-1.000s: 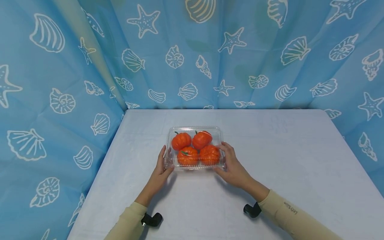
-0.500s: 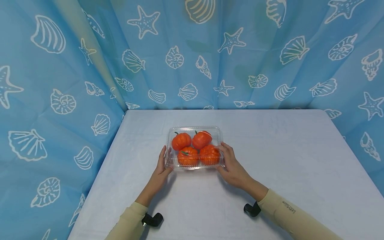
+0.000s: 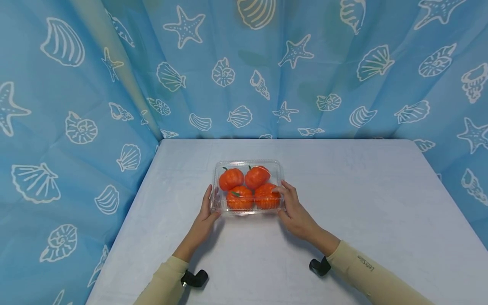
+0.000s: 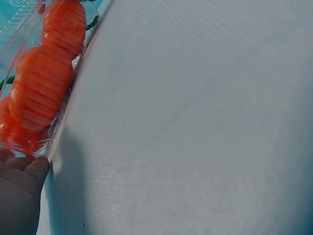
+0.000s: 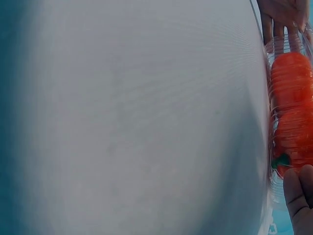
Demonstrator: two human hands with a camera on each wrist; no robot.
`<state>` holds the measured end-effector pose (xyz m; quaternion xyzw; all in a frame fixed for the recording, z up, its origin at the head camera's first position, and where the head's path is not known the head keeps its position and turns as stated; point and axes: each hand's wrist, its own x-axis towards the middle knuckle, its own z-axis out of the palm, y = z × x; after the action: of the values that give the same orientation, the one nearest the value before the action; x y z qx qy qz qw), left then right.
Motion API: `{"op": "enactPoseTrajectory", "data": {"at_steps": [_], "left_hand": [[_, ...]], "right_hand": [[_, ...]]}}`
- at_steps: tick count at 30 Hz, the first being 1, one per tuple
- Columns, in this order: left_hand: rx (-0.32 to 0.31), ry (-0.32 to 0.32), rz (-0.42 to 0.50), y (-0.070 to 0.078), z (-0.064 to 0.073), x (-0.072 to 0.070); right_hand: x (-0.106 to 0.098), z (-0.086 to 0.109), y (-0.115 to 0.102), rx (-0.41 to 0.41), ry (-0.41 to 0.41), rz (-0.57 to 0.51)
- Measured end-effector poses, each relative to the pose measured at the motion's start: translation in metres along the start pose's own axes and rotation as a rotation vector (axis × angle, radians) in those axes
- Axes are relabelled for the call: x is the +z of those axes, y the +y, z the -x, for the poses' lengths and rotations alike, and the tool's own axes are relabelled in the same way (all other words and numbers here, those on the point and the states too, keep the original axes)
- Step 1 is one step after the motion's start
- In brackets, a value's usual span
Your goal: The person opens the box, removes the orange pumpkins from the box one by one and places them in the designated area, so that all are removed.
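Note:
A clear plastic clamshell container (image 3: 249,162) with several small orange toy pumpkins (image 3: 240,198) inside lies on the table, its lid down over them. My left hand (image 3: 203,220) holds the container's left side, fingers along the wall and thumb at the front left corner. On the opposite side my right hand (image 3: 298,215) grips the front right corner, thumb at the front edge and fingertips over the lid's right edge. Ribbed orange sides and a green stem of a pumpkin (image 5: 293,137) show through the plastic in the right wrist view. Left fingertips (image 4: 36,169) meet the container's end in the left wrist view.
A white cloth (image 3: 343,190) covers the table. Blue curtains (image 3: 297,84) with white shells and starfish hang behind it and along both sides. A black wrist camera mount (image 3: 195,278) sits at the left sleeve, another mount (image 3: 320,267) at the right.
The right thumb has slid slightly rightward along the container's front edge, and the right fingers reach a little further over the lid. The container and my left hand stay nearly in place.

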<state>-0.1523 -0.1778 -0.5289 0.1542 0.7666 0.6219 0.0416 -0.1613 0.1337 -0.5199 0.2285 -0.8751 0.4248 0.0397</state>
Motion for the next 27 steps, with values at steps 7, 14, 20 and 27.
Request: {"op": "enactPoseTrajectory", "data": {"at_steps": [7, 14, 20, 27], "left_hand": [[-0.010, 0.008, -0.013, 0.0004, -0.0005, 0.0002], [-0.022, 0.006, -0.008, 0.0008, -0.0003, 0.0006], [-0.019, 0.010, -0.005, 0.0003, -0.0003, 0.0012], [-0.023, 0.013, -0.007, 0.0024, -0.0002, 0.0022]], "right_hand": [[-0.0009, -0.0014, 0.0002, 0.006, -0.009, 0.006], [-0.0017, -0.0028, -0.0017, 0.008, -0.017, -0.003], [-0.0016, -0.0037, -0.0017, 0.015, -0.012, -0.006], [-0.0022, -0.0046, -0.0018, 0.012, -0.007, -0.002]]}}
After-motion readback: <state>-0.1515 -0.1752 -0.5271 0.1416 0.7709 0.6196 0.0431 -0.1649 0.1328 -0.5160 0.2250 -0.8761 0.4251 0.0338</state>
